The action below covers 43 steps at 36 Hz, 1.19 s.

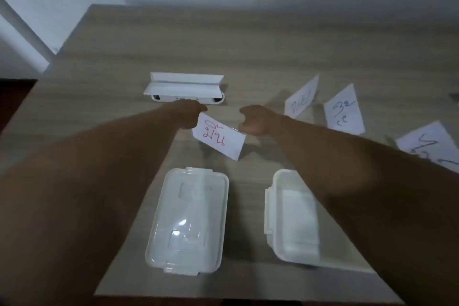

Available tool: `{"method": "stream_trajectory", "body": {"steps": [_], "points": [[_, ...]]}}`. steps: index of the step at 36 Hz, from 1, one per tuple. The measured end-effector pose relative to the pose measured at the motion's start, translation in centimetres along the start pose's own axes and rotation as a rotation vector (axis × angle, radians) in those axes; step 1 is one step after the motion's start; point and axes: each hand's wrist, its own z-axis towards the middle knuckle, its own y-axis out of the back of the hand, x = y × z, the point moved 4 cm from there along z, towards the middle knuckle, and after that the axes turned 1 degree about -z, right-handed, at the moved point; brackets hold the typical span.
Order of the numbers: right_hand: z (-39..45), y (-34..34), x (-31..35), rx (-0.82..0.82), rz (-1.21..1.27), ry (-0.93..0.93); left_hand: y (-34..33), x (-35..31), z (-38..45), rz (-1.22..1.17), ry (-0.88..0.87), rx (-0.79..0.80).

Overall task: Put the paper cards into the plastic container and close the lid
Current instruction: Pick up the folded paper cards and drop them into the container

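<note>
A white paper card with red writing [218, 137] hangs between my two hands above the table's middle. My left hand [191, 114] pinches its upper left corner and my right hand [255, 120] pinches its right edge. Three more cards with blue writing lie at the right: one [301, 100], another [344, 113] and a third [432, 144] partly under my right forearm. The clear plastic lid [188, 221] lies flat near the front. To its right stands the open plastic container [280, 211], with something white inside and my right forearm over its right side.
A white device with a raised flap [185, 88] sits just beyond my hands. The wooden table [248, 45] ends at the left edge near a white post [24, 32] and at the front edge below the lid.
</note>
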Motion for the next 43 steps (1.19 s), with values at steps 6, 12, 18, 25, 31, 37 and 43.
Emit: {"method": "stream_trajectory", "body": {"steps": [6, 12, 18, 25, 31, 37, 43], "points": [[-0.4, -5.8, 1.0, -0.137, 0.258, -0.043, -3.3, -0.3, -0.5, -0.002, -0.011, -0.220], [-1.4, -6.1, 0.2, -0.282, 0.363, -0.050, -3.3, -0.3, -1.8, -0.218, 0.002, -0.248], [-5.2, -0.4, -1.3, -0.435, 0.370, 0.029, 2.2, -2.6, -5.1, -0.388, -0.022, -0.345], [-15.1, 5.9, -5.4, -0.650, 0.417, 0.100, 8.1, -10.6, -11.1, -0.495, -0.150, -0.521], [-24.5, 6.3, -9.8, -0.761, 0.375, 0.068, 8.2, -19.1, -16.2, -0.501, -0.198, -0.510], [-30.5, 1.4, -14.3, -0.693, 0.467, -0.031, 3.0, -25.9, -19.4, -0.456, -0.239, -0.427], [-31.9, -4.9, -16.8, -0.564, 0.452, -0.071, -3.7, -27.9, -19.7, -0.414, -0.242, -0.339]]}}
